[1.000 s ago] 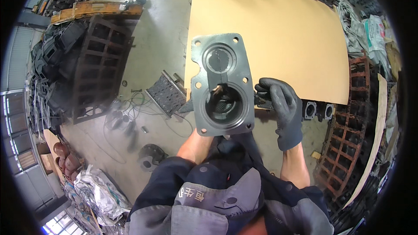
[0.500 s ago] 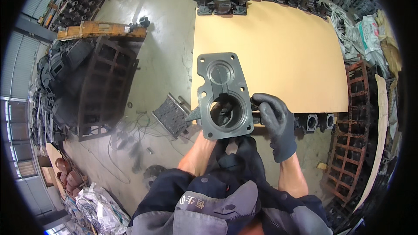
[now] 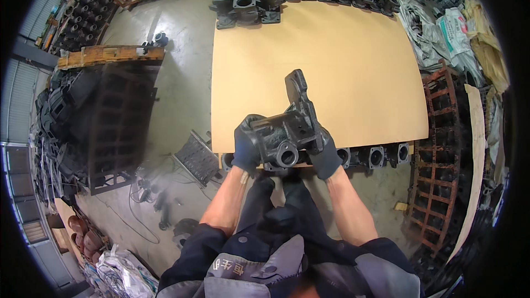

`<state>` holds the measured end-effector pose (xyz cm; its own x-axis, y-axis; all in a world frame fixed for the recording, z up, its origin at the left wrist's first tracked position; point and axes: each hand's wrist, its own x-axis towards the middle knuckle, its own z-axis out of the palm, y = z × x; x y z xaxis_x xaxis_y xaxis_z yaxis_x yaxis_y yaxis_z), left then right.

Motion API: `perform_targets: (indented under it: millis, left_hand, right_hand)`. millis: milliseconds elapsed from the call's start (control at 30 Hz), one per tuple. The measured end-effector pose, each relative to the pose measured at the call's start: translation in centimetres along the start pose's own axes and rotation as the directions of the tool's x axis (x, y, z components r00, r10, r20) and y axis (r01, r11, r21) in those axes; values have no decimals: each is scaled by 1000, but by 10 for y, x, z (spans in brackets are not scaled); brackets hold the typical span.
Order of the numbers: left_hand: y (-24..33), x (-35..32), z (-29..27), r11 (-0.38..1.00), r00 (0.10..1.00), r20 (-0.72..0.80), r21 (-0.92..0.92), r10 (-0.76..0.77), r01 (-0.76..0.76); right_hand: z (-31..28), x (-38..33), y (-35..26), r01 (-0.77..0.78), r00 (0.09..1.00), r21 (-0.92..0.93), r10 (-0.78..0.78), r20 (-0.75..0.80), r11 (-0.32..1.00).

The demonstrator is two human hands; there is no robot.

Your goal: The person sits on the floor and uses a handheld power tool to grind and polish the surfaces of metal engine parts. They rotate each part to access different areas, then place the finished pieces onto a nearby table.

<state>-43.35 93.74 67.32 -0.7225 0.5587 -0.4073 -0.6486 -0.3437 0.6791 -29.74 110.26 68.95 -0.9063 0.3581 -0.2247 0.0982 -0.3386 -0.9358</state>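
Note:
Between my gloved hands is a dark grey metal casting [image 3: 281,129], a pipe-like body with a flat flange plate [image 3: 301,96] rising at its right end. A round side port [image 3: 287,155] on it faces me. My left hand [image 3: 247,142], in a black glove, is closed round the casting's left end. My right hand [image 3: 327,154], gloved too, grips the flange end from the right; the plate hides part of its fingers. The casting is held up in front of a tan board [image 3: 331,66], over its near edge.
Several similar castings [image 3: 245,8] stand along the board's far edge, and more [image 3: 376,157] show below its near edge. A rusty metal rack [image 3: 436,171] stands at right, beside sacks [image 3: 455,33]. Left are a dark crate [image 3: 121,127], a perforated metal step [image 3: 196,157] and cables.
The casting has turned from flange face toward me to lying sideways. My right hand, beside it before, now grips its flange end. My left hand has come into sight at the other end.

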Motion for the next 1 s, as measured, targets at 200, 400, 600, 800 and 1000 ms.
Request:
perform_targets:
  millis: [200,400,600,800,1000]
  left_hand:
    - [-21,33,33,253,896,105,939,432,-233]
    - [-19,60,95,-170,946,188,975,265,-147]
    - [-54,119,87,-330,954,206,935,216,-127]
    - [-77,163,90,-349,970,191,928,148,-130]
    - [-75,197,99,-292,976,198,942,90,-164]
  right_hand:
    - [-37,19,35,100,989,81,-90,-115,992]
    - [-91,38,85,-61,967,436,162,-199,898]
    - [-108,37,63,17,867,-201,-114,-486,979]
    - [-91,78,21,-307,932,-782,7,-362,542]
    - [-109,134,41,-442,890,-833,46,-454,333]
